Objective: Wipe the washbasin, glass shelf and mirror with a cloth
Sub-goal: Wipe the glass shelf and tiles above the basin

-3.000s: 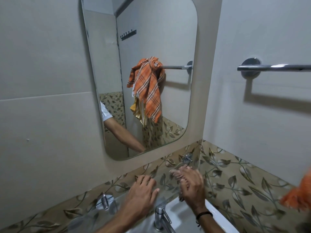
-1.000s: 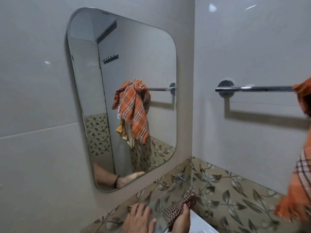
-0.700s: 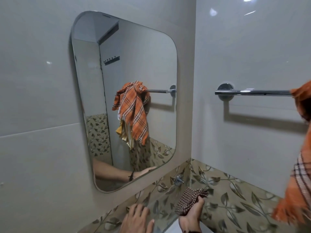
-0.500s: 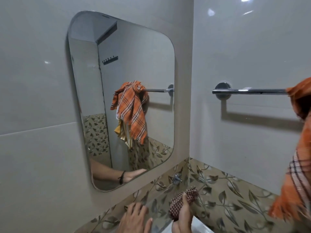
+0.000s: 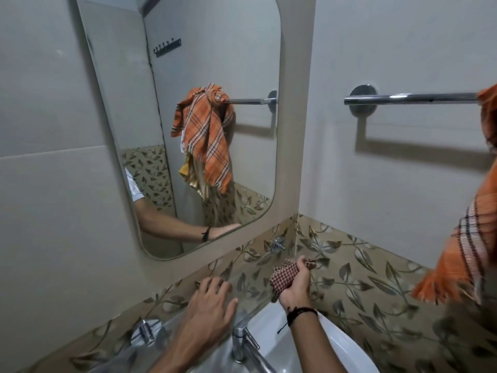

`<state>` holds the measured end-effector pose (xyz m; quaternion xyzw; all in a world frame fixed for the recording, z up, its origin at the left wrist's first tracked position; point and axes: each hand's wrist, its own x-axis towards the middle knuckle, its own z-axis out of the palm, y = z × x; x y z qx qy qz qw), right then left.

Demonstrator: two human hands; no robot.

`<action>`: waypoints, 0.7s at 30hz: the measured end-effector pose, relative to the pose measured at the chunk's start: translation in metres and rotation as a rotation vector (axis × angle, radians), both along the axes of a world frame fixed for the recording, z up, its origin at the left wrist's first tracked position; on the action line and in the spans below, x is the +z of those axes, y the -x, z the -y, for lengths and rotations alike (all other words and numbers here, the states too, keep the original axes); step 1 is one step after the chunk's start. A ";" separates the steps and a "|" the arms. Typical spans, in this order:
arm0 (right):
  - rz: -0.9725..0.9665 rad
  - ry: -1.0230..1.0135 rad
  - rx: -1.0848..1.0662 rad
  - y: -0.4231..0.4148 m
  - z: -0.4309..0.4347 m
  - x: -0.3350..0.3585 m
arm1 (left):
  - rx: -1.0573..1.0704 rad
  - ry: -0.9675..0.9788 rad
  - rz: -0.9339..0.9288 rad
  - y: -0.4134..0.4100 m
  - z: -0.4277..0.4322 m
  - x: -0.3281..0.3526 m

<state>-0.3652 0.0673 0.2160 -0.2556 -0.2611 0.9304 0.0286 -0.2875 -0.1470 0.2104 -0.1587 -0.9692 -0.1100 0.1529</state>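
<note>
My right hand (image 5: 297, 281) grips a bunched red-and-white checked cloth (image 5: 282, 273) over the right end of the clear glass shelf (image 5: 252, 292), close to the corner of the walls. My left hand (image 5: 212, 300) lies flat on the shelf with its fingers spread. The white washbasin (image 5: 336, 343) sits below the shelf with a chrome tap (image 5: 242, 345) at its back. The rounded mirror (image 5: 188, 117) hangs on the wall above and reflects my forearm and an orange towel.
A chrome towel rail (image 5: 408, 98) runs along the right wall, with an orange checked towel (image 5: 468, 238) hanging from its right end. Chrome brackets (image 5: 278, 244) (image 5: 146, 332) hold the shelf against the leaf-patterned tile band (image 5: 363, 278).
The view has dropped, bringing the basin and tap back in sight. My right hand with the cloth has stayed at the shelf's right end, shifting slightly; my left hand stays flat on the shelf.
</note>
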 end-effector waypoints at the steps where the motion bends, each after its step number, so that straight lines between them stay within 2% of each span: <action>1: -0.014 0.028 0.008 -0.007 0.006 -0.002 | 0.006 0.003 0.007 -0.001 -0.001 0.000; 4: -0.094 0.127 0.027 -0.012 0.012 -0.017 | 0.013 0.021 0.027 -0.001 -0.002 0.001; 9: -0.124 0.135 -0.061 0.012 -0.008 -0.024 | 0.008 0.042 0.028 -0.001 -0.002 0.004; 13: -0.057 0.212 -0.118 0.032 -0.036 -0.020 | 0.018 0.059 0.038 0.000 0.000 0.003; 18: -0.007 0.229 -0.028 -0.006 -0.004 -0.022 | 0.011 0.049 -0.003 0.002 -0.001 0.001; 21: -0.042 0.243 0.015 -0.008 -0.003 -0.028 | -0.010 0.038 -0.059 0.006 -0.003 -0.001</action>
